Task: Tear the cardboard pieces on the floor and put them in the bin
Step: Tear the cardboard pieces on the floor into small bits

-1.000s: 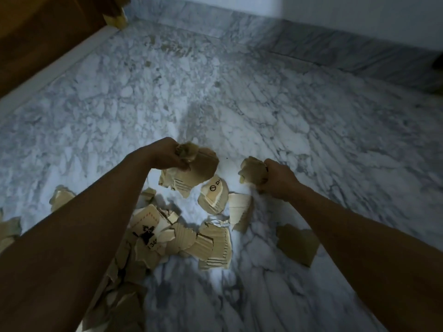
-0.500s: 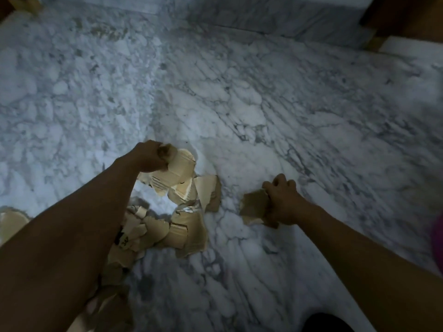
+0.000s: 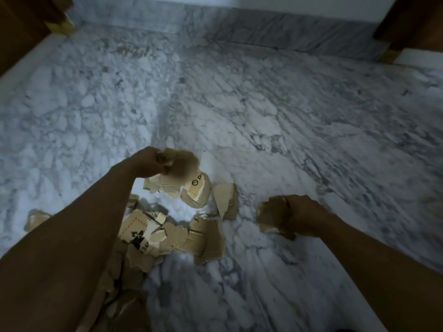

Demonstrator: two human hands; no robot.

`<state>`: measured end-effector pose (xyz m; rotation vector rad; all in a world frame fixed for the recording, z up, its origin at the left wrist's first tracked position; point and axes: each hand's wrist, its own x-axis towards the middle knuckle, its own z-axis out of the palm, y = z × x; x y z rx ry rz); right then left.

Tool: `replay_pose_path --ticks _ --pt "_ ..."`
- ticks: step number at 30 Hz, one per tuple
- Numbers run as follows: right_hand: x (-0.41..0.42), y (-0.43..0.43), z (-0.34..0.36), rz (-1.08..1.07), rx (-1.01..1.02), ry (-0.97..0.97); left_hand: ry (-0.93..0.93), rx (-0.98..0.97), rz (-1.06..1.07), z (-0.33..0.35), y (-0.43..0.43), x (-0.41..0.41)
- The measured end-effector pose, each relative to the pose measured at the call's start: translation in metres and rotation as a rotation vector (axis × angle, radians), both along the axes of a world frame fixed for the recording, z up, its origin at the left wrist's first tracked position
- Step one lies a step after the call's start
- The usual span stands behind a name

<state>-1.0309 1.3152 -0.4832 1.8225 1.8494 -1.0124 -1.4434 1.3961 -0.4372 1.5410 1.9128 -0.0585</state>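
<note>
The torn cardboard pieces lie in a loose heap on the marble floor, right in front of the person and mostly under and beside the left forearm. The heap runs from near the bottom edge of the view up to a lit patch of floor between the two arms. One scrap near the top of the heap carries a printed circle mark, another lower down has a black print and some digits, and a pale brown scrap lies at the heap's right edge. A single stray scrap lies apart on the floor, to the left of the left arm.

The left hand is raised above the far end of the heap, its fingers curled tight round a crumpled brown piece that sticks out to the right of the fist. The right hand is well apart from it, low and close to the floor, and it grips a second ragged piece that juts out to the left of the knuckles. Whether that piece touches the floor I cannot tell.

Beyond the hands the grey-veined marble stretches to a marble skirting along the far wall. Dark wooden furniture stands in the far left corner, and another dark wooden piece in the far right corner.
</note>
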Motion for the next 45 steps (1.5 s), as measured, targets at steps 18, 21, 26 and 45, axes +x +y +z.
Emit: replay_pose_path --ticks 18,21,26,45 --pt "-0.133 0.024 0.003 0.33 0.219 0.07 0.072 -0.147 -0.303 -0.011 -0.024 0.018" --pt "-0.132 0.023 -0.008 0.316 0.319 0.057 0.041 -0.079 -0.257 -0.017 -0.025 0.011" --pt "-0.131 0.025 -0.017 0.297 0.305 0.089 0.09 -0.063 -0.257 -0.026 -0.035 0.015" --pt "-0.086 0.079 0.025 0.104 0.348 0.218 0.2 -0.019 -0.153 0.016 -0.025 -0.02"
